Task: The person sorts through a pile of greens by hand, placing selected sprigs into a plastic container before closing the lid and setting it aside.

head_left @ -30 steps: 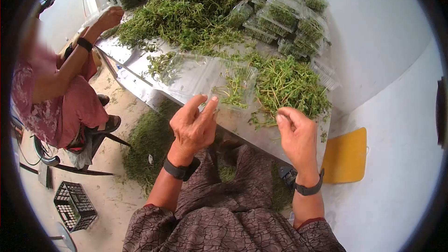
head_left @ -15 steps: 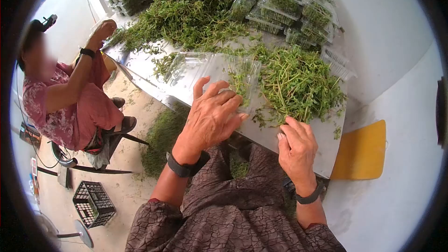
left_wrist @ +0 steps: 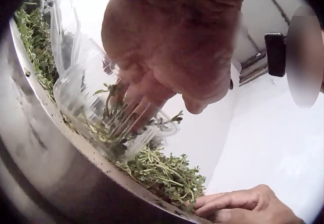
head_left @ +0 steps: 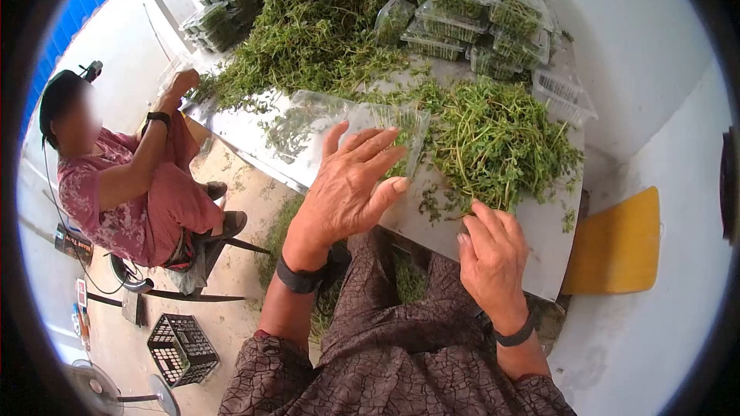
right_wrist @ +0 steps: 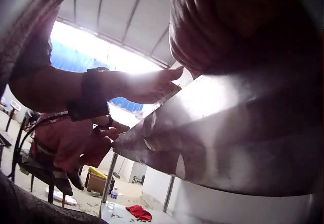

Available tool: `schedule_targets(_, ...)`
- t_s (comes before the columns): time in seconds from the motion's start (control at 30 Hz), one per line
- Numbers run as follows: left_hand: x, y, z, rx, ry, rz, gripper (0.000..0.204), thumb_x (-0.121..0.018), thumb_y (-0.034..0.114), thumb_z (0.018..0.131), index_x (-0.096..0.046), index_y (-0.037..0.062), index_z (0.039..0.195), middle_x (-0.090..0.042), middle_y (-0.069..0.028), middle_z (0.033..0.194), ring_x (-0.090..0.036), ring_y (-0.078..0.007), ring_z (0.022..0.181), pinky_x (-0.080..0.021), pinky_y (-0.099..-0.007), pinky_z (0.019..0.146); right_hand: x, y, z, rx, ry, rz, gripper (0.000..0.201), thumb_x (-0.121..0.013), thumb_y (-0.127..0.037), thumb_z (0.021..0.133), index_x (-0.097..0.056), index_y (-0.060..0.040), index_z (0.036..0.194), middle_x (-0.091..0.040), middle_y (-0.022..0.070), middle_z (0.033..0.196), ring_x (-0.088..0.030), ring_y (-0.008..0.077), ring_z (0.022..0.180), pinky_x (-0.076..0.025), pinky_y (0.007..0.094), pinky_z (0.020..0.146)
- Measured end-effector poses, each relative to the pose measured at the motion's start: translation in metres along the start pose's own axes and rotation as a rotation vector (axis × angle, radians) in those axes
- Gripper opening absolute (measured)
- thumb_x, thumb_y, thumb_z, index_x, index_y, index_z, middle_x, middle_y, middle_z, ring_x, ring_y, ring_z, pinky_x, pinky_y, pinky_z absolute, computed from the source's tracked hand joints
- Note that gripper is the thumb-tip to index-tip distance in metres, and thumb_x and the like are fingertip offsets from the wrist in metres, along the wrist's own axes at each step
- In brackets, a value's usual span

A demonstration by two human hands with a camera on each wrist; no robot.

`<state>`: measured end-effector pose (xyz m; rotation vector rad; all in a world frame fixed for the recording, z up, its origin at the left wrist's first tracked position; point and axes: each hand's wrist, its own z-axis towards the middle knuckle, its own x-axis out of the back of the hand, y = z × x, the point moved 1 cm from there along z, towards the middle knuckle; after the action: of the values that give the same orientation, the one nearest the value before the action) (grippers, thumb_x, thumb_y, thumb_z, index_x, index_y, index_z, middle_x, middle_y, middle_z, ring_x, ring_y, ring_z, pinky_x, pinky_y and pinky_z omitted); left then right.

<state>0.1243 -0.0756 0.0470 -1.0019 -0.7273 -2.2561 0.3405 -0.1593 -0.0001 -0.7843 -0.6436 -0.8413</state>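
A hinged clear plastic box [head_left: 418, 139] lies opened out on the metal table [head_left: 549, 243], with some leafy green stems in its right half. Over that half spreads my left hand [head_left: 351, 177], fingers straight and apart. The left wrist view shows its fingertips down inside the box [left_wrist: 66, 90], among the stems. To the right is a loose pile of greens [head_left: 501, 139]. My right hand [head_left: 496, 262] rests at the pile's near edge, its fingers slightly bent and touching the stems.
A large heap of greens [head_left: 324, 23] covers the table's back. Filled clear boxes [head_left: 455, 15] are stacked behind the pile, beside an empty box [head_left: 564, 96]. Another person [head_left: 139, 185] sits at the left. A black crate [head_left: 183, 348] stands on the floor; a yellow board [head_left: 617, 243] leans right.
My left hand has spread its fingers and moved right and forward over the box's filled half. My right hand has shifted slightly, staying by the pile. The head view has turned left.
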Motion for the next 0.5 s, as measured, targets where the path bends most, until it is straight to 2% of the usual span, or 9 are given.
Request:
schedule_targets(0.03,-0.005,-0.003,0.001,0.008,-0.006,0.005,0.051,-0.042,0.044,0.095,-0.067,0.0012,0.108,-0.063,-0.0188,0.116,-0.053,-0.0343,0.117,-0.020,-0.0526,0.111,0.000,0.000,0.000,0.001,0.005,0.000,0.032,-0.073,-0.003,0.071,-0.062,0.0034,0.100,-0.059,0.0139,0.119,-0.053,0.0289,0.104,-0.047,0.0414,0.086)
schedule_targets(0.07,-0.005,-0.003,0.003,0.005,-0.005,0.007,0.051,-0.042,0.044,0.095,-0.067,0.0012,0.108,-0.063,-0.0188,0.116,-0.053,-0.0343,0.117,-0.020,-0.0526,0.111,0.000,0.001,0.000,0.004,0.001,0.000,0.032,-0.073,-0.003,0.071,-0.062,0.0034,0.101,-0.059,0.0139,0.119,-0.053,0.0289,0.104,-0.046,0.0412,0.087)
schedule_targets(0.13,-0.005,-0.002,0.009,0.198,-0.353,-0.044,0.055,-0.030,0.041,0.099,-0.062,0.0005,0.118,-0.059,-0.0168,0.126,-0.045,-0.0312,0.128,-0.016,-0.0482,0.114,0.000,0.000,0.000,0.005,-0.005,0.001,0.033,-0.073,-0.003,0.071,-0.062,0.0034,0.101,-0.059,0.0139,0.119,-0.053,0.0289,0.105,-0.046,0.0410,0.087)
schedule_targets(0.17,-0.001,0.002,0.013,0.214,-0.450,-0.015,0.056,-0.026,0.038,0.100,-0.062,-0.0001,0.119,-0.059,-0.0169,0.127,-0.044,-0.0296,0.129,-0.016,-0.0472,0.115,0.001,-0.001,0.000,0.001,-0.006,-0.002,0.033,-0.073,-0.003,0.071,-0.062,0.0034,0.101,-0.059,0.0137,0.119,-0.053,0.0289,0.105,-0.046,0.0410,0.087)
schedule_targets(0.3,-0.003,-0.005,0.013,0.235,-0.489,-0.006,0.056,-0.027,0.040,0.099,-0.062,0.0005,0.119,-0.057,-0.0175,0.128,-0.044,-0.0309,0.130,-0.016,-0.0476,0.115,0.002,-0.001,0.000,0.005,-0.015,-0.017,0.032,-0.073,-0.004,0.071,-0.062,0.0033,0.101,-0.059,0.0137,0.120,-0.053,0.0289,0.105,-0.046,0.0410,0.088)
schedule_targets(0.37,-0.003,-0.007,0.005,0.137,-0.239,-0.004,0.056,-0.028,0.042,0.099,-0.062,0.0009,0.119,-0.055,-0.0183,0.132,-0.043,-0.0330,0.130,-0.017,-0.0477,0.115,0.001,0.001,-0.001,0.005,-0.012,0.000,0.033,-0.073,-0.004,0.072,-0.062,0.0033,0.102,-0.059,0.0140,0.120,-0.053,0.0291,0.105,-0.046,0.0411,0.088)
schedule_targets(0.4,-0.001,-0.008,0.002,0.134,-0.242,-0.004,0.056,-0.028,0.042,0.099,-0.062,0.0009,0.119,-0.055,-0.0183,0.132,-0.043,-0.0330,0.130,-0.017,-0.0477,0.115,0.000,0.002,-0.001,0.002,-0.015,0.018,0.033,-0.073,-0.004,0.072,-0.062,0.0034,0.102,-0.059,0.0143,0.121,-0.053,0.0293,0.106,-0.046,0.0412,0.089)
schedule_targets(0.47,0.006,-0.007,-0.008,0.075,0.056,0.014,0.051,-0.037,0.042,0.097,-0.062,0.0020,0.116,-0.053,-0.0202,0.132,-0.044,-0.0363,0.128,-0.021,-0.0501,0.113,0.000,0.001,-0.002,0.002,-0.017,0.016,0.034,-0.073,-0.004,0.072,-0.062,0.0033,0.103,-0.059,0.0143,0.121,-0.053,0.0295,0.106,-0.047,0.0412,0.089)
schedule_targets(0.5,0.008,-0.009,-0.015,0.053,0.096,0.082,0.042,-0.049,0.033,0.093,-0.062,0.0019,0.118,-0.051,-0.0185,0.135,-0.048,-0.0336,0.124,-0.030,-0.0484,0.107,0.001,0.001,-0.002,0.006,-0.017,0.013,0.034,-0.073,-0.004,0.072,-0.062,0.0033,0.103,-0.059,0.0144,0.121,-0.053,0.0296,0.106,-0.047,0.0412,0.089)
